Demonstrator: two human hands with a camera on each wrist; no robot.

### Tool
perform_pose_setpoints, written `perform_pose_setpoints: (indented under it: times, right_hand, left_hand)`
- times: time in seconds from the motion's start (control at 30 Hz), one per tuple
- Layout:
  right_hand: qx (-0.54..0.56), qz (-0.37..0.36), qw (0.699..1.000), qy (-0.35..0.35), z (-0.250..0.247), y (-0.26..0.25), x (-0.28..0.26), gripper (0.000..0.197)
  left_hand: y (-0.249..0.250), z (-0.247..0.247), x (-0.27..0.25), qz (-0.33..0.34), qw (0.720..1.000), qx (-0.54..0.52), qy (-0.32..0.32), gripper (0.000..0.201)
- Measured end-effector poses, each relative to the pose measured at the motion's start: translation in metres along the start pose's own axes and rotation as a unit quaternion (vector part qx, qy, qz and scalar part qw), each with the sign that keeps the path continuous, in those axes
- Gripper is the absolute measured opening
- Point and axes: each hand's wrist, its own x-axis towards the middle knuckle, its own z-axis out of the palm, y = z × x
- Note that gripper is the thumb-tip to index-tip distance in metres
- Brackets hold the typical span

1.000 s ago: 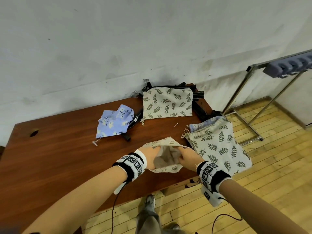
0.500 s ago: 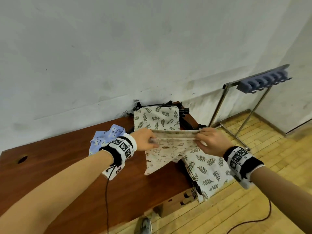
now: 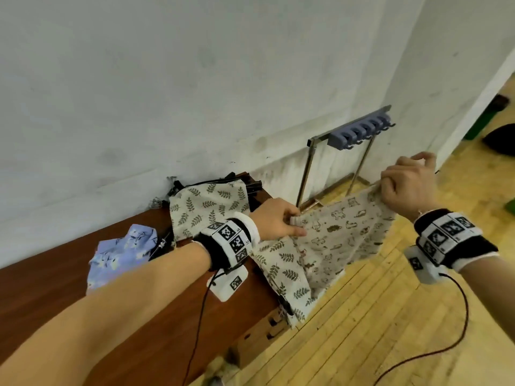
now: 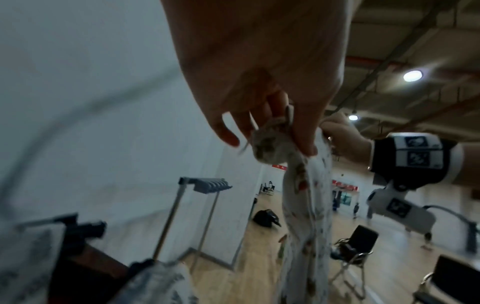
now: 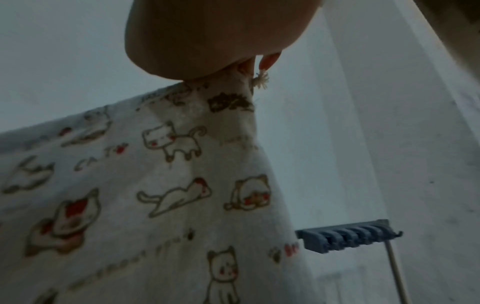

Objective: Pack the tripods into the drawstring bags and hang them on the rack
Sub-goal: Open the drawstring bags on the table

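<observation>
A cream drawstring bag printed with cats (image 3: 338, 235) (image 5: 155, 185) (image 4: 303, 205) hangs stretched in the air past the table's right end. My left hand (image 3: 281, 222) (image 4: 262, 131) pinches its top left corner. My right hand (image 3: 405, 185) (image 5: 249, 63) pinches its top right corner, higher up. The bag hangs flat and looks limp. The rack (image 3: 359, 132) (image 5: 348, 236) (image 4: 207, 185), a grey-blue hook strip on a metal stand, is beyond the bag by the wall. Black tripod parts (image 3: 250, 188) stick out from under a leaf-print bag (image 3: 206, 210) at the table's back corner.
A second leaf-print bag (image 3: 284, 277) droops over the right edge of the brown table (image 3: 83, 263). A blue flowered bag (image 3: 122, 249) lies crumpled further left. White wall behind, wooden floor (image 3: 390, 330) to the right. Chairs (image 4: 355, 244) stand far off in the hall.
Both hands lifted the cat-print bag off the table, pulled its top edge straight and carried it right, towards the rack. The right hand rose higher. My view swung right.
</observation>
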Motion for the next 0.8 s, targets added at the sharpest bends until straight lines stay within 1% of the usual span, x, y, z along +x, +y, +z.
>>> perform_pose_setpoints:
  times: [0.07, 0.1, 0.2, 0.27, 0.3, 0.33, 0.37, 0.43, 0.47, 0.53, 0.57, 0.63, 0.7, 0.73, 0.8]
  right_hand:
    - [-0.024, 0.005, 0.999, -0.048, 0.009, 0.008, -0.006, 0.040]
    - [-0.036, 0.003, 0.996, -0.084, 0.018, 0.010, -0.009, 0.042]
    - [-0.087, -0.006, 0.974, -0.211, 0.053, 0.001, -0.019, 0.048]
    - [-0.106, -0.003, 0.945, -0.309, 0.088, -0.012, -0.023, 0.049]
    - [-0.108, -0.002, 0.932, -0.347, 0.104, -0.019, -0.026, 0.045]
    - [-0.104, -0.003, 0.922, -0.372, 0.121, -0.027, -0.028, 0.038]
    - [-0.097, -0.004, 0.915, -0.391, 0.140, -0.037, -0.029, 0.033]
    - [-0.085, -0.008, 0.904, -0.420, 0.171, -0.059, -0.032, 0.026]
    - [-0.083, -0.008, 0.899, -0.431, 0.184, -0.069, -0.034, 0.023]
    - [-0.080, 0.004, 0.884, -0.461, 0.211, -0.091, -0.035, 0.023]
    - [-0.071, 0.018, 0.882, -0.466, 0.222, -0.100, -0.035, 0.024]
    - [-0.039, 0.059, 0.885, -0.461, 0.243, -0.119, -0.032, 0.027]
    - [0.000, 0.099, 0.891, -0.444, 0.257, -0.141, -0.023, 0.032]
    - [0.015, 0.108, 0.895, -0.433, 0.261, -0.153, -0.018, 0.035]
    - [0.056, 0.103, 0.894, -0.432, 0.273, -0.180, -0.006, 0.035]
  left_hand:
    - [-0.003, 0.020, 0.011, -0.007, 0.999, -0.029, -0.042, 0.036]
    - [-0.009, 0.029, 0.016, -0.021, 0.998, -0.035, -0.052, 0.033]
    - [-0.037, 0.051, 0.022, -0.084, 0.994, -0.036, -0.062, 0.039]
    - [-0.065, 0.065, 0.027, -0.117, 0.990, -0.032, -0.066, 0.029]
    - [-0.081, 0.072, 0.029, -0.131, 0.989, -0.024, -0.070, 0.021]
    - [-0.096, 0.076, 0.031, -0.148, 0.986, -0.017, -0.068, 0.014]
    - [-0.114, 0.080, 0.034, -0.169, 0.983, -0.012, -0.066, 0.012]
    - [-0.144, 0.085, 0.038, -0.205, 0.976, -0.020, -0.062, 0.020]
    - [-0.156, 0.085, 0.038, -0.214, 0.975, -0.018, -0.062, 0.024]
    - [-0.181, 0.085, 0.040, -0.227, 0.972, -0.008, -0.067, 0.028]
    - [-0.192, 0.085, 0.042, -0.231, 0.971, -0.011, -0.062, 0.030]
    - [-0.214, 0.084, 0.044, -0.243, 0.968, -0.036, -0.056, 0.030]
    - [-0.235, 0.078, 0.043, -0.250, 0.965, -0.071, -0.043, 0.026]
    - [-0.243, 0.071, 0.040, -0.255, 0.963, -0.084, -0.033, 0.023]
    - [-0.265, 0.049, 0.033, -0.260, 0.961, -0.089, -0.007, 0.022]
